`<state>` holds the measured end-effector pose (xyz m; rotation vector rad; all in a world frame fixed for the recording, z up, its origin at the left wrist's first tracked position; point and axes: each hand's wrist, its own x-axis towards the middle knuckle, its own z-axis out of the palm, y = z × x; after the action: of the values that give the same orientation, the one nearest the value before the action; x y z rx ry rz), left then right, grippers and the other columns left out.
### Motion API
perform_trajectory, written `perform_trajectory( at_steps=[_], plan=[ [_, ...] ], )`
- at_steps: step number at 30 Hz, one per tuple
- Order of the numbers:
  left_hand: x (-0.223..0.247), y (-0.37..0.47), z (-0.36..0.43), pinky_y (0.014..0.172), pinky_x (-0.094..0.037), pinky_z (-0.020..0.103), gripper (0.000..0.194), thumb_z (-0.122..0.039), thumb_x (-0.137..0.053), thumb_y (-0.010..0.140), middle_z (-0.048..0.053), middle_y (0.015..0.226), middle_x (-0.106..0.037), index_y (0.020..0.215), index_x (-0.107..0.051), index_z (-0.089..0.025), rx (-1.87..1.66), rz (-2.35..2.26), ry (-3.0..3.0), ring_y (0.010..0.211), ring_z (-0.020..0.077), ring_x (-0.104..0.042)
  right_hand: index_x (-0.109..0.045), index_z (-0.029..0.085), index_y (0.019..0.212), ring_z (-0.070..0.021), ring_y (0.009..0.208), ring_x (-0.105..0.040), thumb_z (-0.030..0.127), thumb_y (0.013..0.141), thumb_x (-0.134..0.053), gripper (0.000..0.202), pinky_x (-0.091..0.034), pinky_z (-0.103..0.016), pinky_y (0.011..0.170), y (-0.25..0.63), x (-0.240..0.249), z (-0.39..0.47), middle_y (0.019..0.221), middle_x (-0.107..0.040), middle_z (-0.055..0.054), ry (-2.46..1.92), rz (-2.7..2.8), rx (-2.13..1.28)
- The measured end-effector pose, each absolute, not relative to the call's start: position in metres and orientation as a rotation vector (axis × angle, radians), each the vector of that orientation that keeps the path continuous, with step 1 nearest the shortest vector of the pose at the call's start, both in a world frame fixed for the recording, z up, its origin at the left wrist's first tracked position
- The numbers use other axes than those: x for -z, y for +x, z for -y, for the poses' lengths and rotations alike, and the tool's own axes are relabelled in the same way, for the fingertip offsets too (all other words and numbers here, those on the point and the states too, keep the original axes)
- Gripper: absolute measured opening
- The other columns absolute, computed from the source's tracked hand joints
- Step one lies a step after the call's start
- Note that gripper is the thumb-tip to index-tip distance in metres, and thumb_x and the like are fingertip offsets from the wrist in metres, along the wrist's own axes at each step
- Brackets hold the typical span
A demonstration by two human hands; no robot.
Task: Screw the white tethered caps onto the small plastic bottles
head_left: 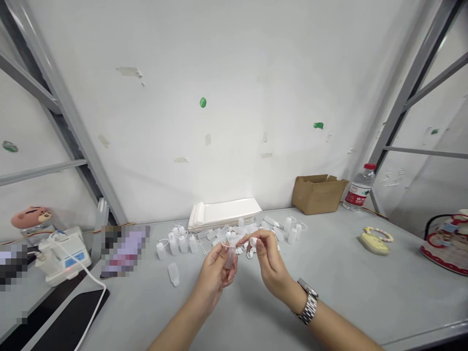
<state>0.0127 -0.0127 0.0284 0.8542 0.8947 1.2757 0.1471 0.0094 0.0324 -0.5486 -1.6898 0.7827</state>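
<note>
My left hand (218,268) is closed around a small translucent squeeze bottle (230,258), held upright over the table. To its right, my right hand (268,261) pinches a small white cap (253,242) between thumb and fingers, while its index finger reaches toward the bottle's top. Behind both hands lies a pile of loose bottles and caps (220,235). Several capped bottles (183,243) with thin loops stand at the left of the pile, and a few more capped bottles (292,236) stand at its right. One flat translucent piece (173,274) lies alone nearer me.
Against the wall are a stack of white trays (230,212), a cardboard box (317,196) and a water bottle (360,189). A yellow item (373,243) with a beaded loop sits at right. Leftward lie a phone (126,251), a power strip (65,257) and a white cable (95,280).
</note>
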Motion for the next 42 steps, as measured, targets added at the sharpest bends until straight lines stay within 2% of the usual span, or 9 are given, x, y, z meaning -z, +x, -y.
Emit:
perform_trajectory(
  at_steps=[4,8,14,20,24,31,38,40,42],
  plan=[
    [-0.026,0.013,0.011,0.034,-0.011,0.014,0.041,-0.053,-0.06,0.066,-0.007,0.051,-0.048,0.073,-0.044,-0.017,-1.273,-0.906,0.873,0.033,0.0002,-0.03,-0.038,0.022,0.091,-0.0139,0.071,-0.048,0.031,0.094,-0.025,0.016,-0.043,-0.032,0.069,0.145,-0.03,-0.007,0.082,-0.053,-0.004,-0.576,1.715,-0.811],
    [-0.024,0.011,0.006,0.034,-0.015,0.015,0.037,-0.052,-0.056,0.071,-0.007,0.052,-0.047,0.072,-0.045,-0.017,-1.306,-0.919,0.9,0.034,0.0007,-0.03,-0.039,0.022,0.091,-0.0147,0.077,-0.05,0.033,0.093,-0.026,0.017,-0.043,-0.033,0.073,0.144,-0.027,-0.004,0.083,-0.052,-0.004,-0.541,1.727,-0.82],
    [-0.031,0.008,0.007,0.035,-0.029,0.018,0.039,-0.047,-0.062,0.067,-0.003,0.065,-0.051,0.09,-0.052,-0.017,-1.376,-1.023,1.114,0.045,0.0066,-0.045,-0.044,0.022,0.09,-0.0119,0.063,-0.051,0.034,0.09,-0.038,0.013,-0.044,-0.028,0.061,0.152,-0.032,-0.018,0.073,-0.05,0.0,-0.628,1.638,-0.944],
    [-0.036,0.005,0.012,0.039,-0.034,0.021,0.033,-0.039,-0.064,0.066,-0.001,0.07,-0.051,0.09,-0.062,-0.017,-1.393,-1.122,1.247,0.044,0.0055,-0.041,-0.051,0.02,0.089,-0.0113,0.062,-0.053,0.033,0.086,-0.047,0.013,-0.043,-0.026,0.057,0.161,-0.038,-0.025,0.073,-0.052,0.0,-0.666,1.809,-0.993],
    [-0.031,0.004,0.013,0.042,-0.034,0.021,0.03,-0.036,-0.063,0.068,-0.003,0.072,-0.041,0.094,-0.064,-0.021,-1.375,-1.157,1.335,0.045,0.005,-0.039,-0.055,0.02,0.087,-0.011,0.062,-0.052,0.033,0.085,-0.05,0.014,-0.043,-0.026,0.058,0.164,-0.041,-0.025,0.073,-0.053,0.0,-0.712,1.884,-0.916],
    [-0.027,0.007,0.015,0.043,-0.032,0.02,0.024,-0.037,-0.059,0.072,-0.002,0.074,-0.039,0.09,-0.062,-0.021,-1.366,-1.206,1.373,0.054,0.0085,-0.043,-0.057,0.02,0.088,-0.0105,0.058,-0.051,0.034,0.084,-0.05,0.017,-0.044,-0.026,0.056,0.167,-0.045,-0.027,0.071,-0.054,0.0,-0.743,1.894,-0.951],
    [-0.023,0.006,0.015,0.045,-0.037,0.023,0.022,-0.036,-0.059,0.073,-0.003,0.073,-0.045,0.086,-0.056,-0.019,-1.324,-1.215,1.405,0.046,0.0065,-0.043,-0.06,0.021,0.086,-0.011,0.06,-0.053,0.03,0.082,-0.053,0.012,-0.046,-0.028,0.06,0.167,-0.043,-0.028,0.073,-0.055,0.0,-0.689,1.971,-0.932],
    [-0.021,0.007,0.015,0.045,-0.039,0.023,0.024,-0.034,-0.059,0.073,-0.004,0.07,-0.045,0.091,-0.054,-0.02,-1.325,-1.189,1.372,0.046,0.0067,-0.045,-0.061,0.021,0.086,-0.0108,0.06,-0.054,0.028,0.081,-0.055,0.01,-0.046,-0.027,0.06,0.169,-0.044,-0.029,0.074,-0.055,0.0,-0.676,1.964,-0.974],
    [-0.022,0.007,0.015,0.044,-0.041,0.023,0.034,-0.032,-0.061,0.071,-0.006,0.066,-0.045,0.101,-0.049,-0.021,-1.338,-1.137,1.314,0.046,0.0079,-0.047,-0.063,0.022,0.085,-0.0107,0.059,-0.054,0.027,0.08,-0.056,0.01,-0.047,-0.027,0.059,0.171,-0.046,-0.03,0.074,-0.054,0.001,-0.659,1.97,-1.008]
  ],
)
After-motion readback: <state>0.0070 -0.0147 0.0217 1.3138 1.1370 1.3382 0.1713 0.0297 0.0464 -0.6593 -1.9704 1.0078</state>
